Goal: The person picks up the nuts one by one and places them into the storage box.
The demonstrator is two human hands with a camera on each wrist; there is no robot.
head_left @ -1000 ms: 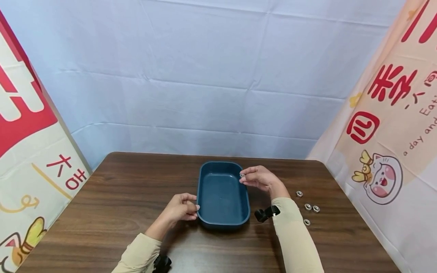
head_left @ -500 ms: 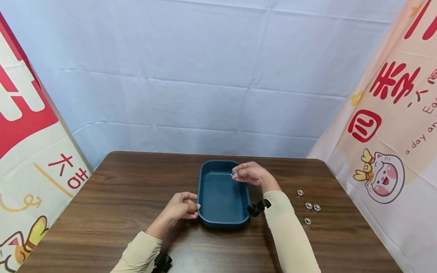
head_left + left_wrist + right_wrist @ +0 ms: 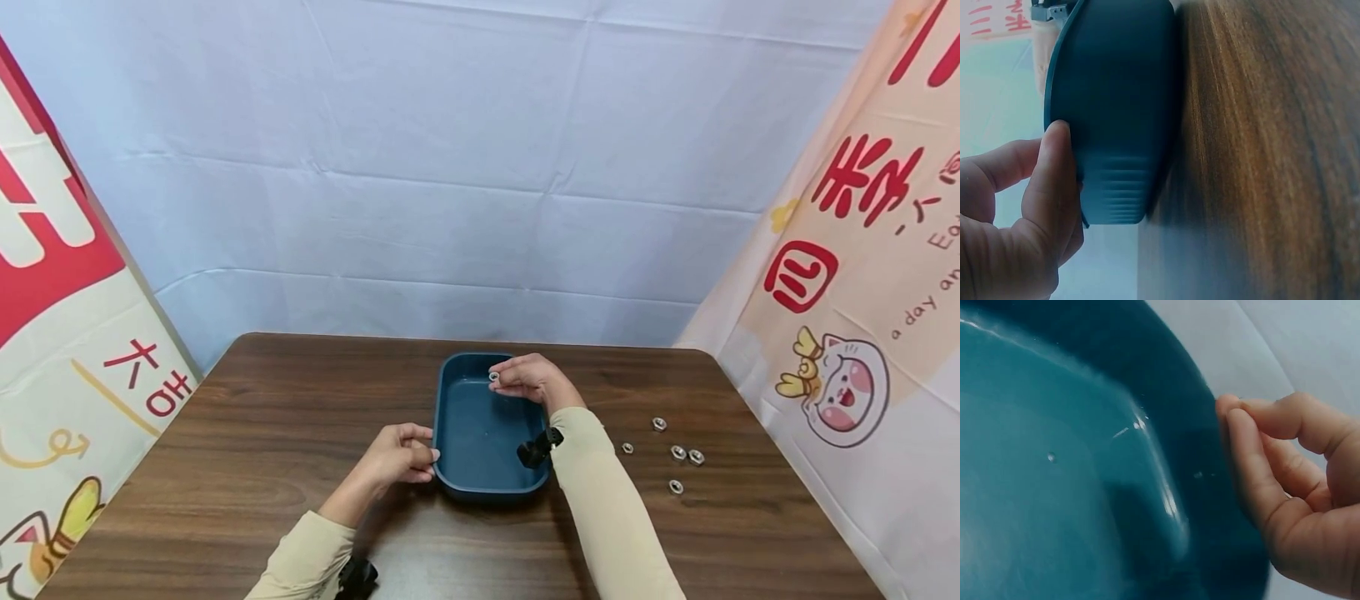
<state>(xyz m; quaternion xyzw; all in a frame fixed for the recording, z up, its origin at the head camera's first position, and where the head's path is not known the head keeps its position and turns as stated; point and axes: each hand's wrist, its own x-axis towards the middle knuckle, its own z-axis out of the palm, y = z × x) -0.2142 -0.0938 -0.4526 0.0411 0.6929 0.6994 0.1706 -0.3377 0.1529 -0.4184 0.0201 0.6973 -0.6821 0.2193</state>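
Note:
A dark blue rectangular plastic container (image 3: pixel 483 446) with rounded corners stands on the wooden table. At its left side my left hand (image 3: pixel 397 454) pinches the rim between thumb and fingers; the left wrist view shows the thumb (image 3: pixel 1054 162) at the rim and the ribbed outer wall (image 3: pixel 1124 187). Over the far end of the container, my right hand (image 3: pixel 528 379) pinches a small metal hex nut (image 3: pixel 493 377) in its fingertips. In the right wrist view the fingers hide the nut, and the bare container floor (image 3: pixel 1016 506) shows beside them.
To the right of the container several loose hex nuts lie on the table (image 3: pixel 262 433), among them a smaller nut (image 3: pixel 627 448) close to the right sleeve and a pair side by side (image 3: pixel 696 457). A pale cloth backdrop (image 3: pixel 420 250) hangs behind the table.
My right hand has moved left with the nut, from the container's right rim to over its far inside. The smaller nut on the table has come out from behind the sleeve. My left hand stays put.

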